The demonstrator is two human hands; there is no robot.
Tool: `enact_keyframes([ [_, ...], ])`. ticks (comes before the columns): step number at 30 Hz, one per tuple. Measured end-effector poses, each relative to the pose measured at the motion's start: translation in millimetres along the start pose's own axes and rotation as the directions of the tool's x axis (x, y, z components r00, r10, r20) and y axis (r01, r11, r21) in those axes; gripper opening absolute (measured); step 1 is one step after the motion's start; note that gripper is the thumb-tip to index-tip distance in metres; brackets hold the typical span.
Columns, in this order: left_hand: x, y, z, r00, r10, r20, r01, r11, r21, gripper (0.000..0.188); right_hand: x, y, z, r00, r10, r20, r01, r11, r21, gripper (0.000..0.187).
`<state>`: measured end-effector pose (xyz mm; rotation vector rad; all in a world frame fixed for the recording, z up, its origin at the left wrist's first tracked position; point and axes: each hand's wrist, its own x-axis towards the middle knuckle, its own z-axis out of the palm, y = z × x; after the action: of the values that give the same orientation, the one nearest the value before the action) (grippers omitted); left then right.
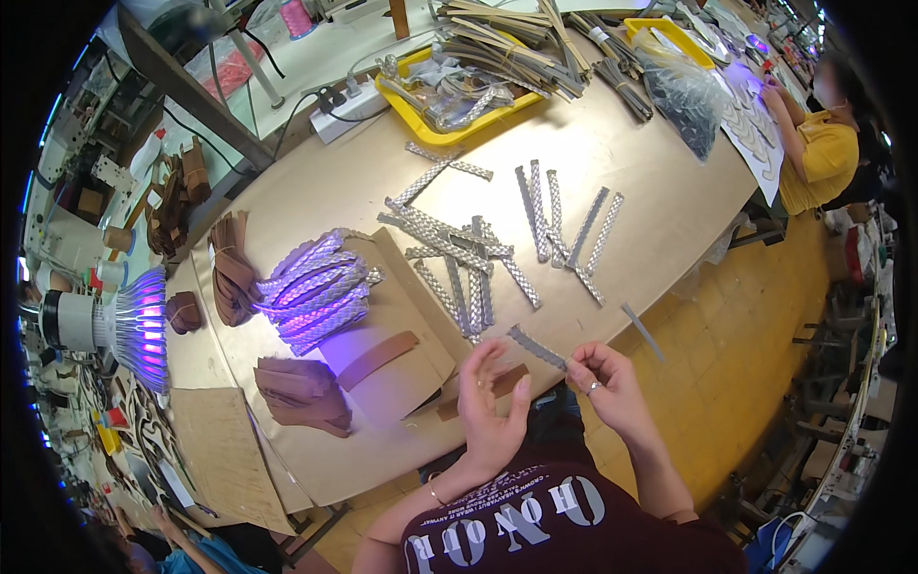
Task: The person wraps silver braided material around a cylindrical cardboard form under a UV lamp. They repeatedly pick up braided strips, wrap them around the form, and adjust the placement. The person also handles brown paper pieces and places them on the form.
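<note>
My right hand (610, 385), with a ring on one finger, pinches one end of a short grey strip (536, 348) over the table's near edge. The strip's other end points left toward my left hand (492, 409), which is open and holds nothing, its fingers raised. Beyond my hands lies a loose heap of silver braided strips (448, 234), some with a dull grey side up. More braided strips (555, 218) lie to the right of the heap. Under my left hand, a brown strip (497, 383) is partly hidden.
At left sit a bundle of braided strips (320, 287), brown strip stacks (304, 394) and cardboard (397, 287) under a purple-lit lamp (105, 320). A yellow tray (421, 120) and a power strip (346, 110) stand at the back. A person in yellow (822, 158) works at far right.
</note>
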<state>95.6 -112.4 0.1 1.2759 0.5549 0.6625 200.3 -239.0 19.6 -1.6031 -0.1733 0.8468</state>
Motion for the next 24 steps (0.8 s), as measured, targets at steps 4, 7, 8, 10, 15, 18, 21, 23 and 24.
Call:
enact_keyframes([
  [4, 19, 16, -1, 0.908, -0.35, 0.23, 0.408, 0.863, -0.298, 0.042, -6, -13, 4, 0.975, 0.156, 0.159, -0.167, 0.984, 0.055, 0.011],
  [7, 28, 25, -1, 0.9, -0.375, 0.222, 0.424, 0.872, -0.246, 0.036, -10, -19, 11, 0.961, 0.199, 0.192, -0.222, 0.969, 0.109, 0.012],
  [8, 29, 27, -1, 0.895, -0.393, 0.21, 0.435, 0.871, -0.229, 0.035, -12, -21, 12, 0.958, 0.207, 0.2, -0.232, 0.966, 0.115, 0.012],
  [10, 30, 28, -1, 0.895, -0.4, 0.2, 0.44, 0.867, -0.233, 0.032, -14, -22, 14, 0.954, 0.213, 0.213, -0.238, 0.966, 0.104, 0.012],
  [15, 34, 21, -6, 0.86, -0.445, 0.252, 0.475, 0.876, -0.076, 0.029, -9, -21, 15, 0.992, -0.02, 0.124, 0.04, 0.986, -0.161, 0.018],
  [18, 41, 18, -6, 0.813, -0.469, 0.346, 0.423, 0.883, 0.203, 0.026, 7, -19, 9, 0.969, -0.247, -0.007, 0.232, 0.918, -0.322, 0.024],
  [21, 52, 14, -1, 0.808, -0.4, 0.432, 0.119, 0.829, 0.546, 0.022, 28, -17, -5, 0.974, -0.222, 0.043, 0.221, 0.9, -0.375, 0.019],
  [23, 55, 10, 5, 0.839, -0.276, 0.469, -0.054, 0.816, 0.576, 0.022, 35, -12, -12, 0.969, -0.24, 0.063, 0.244, 0.876, -0.416, 0.018],
  [24, 56, 6, 10, 0.876, -0.195, 0.441, -0.139, 0.773, 0.619, 0.023, 37, -9, -13, 0.982, -0.19, -0.009, 0.169, 0.892, -0.418, 0.018],
])
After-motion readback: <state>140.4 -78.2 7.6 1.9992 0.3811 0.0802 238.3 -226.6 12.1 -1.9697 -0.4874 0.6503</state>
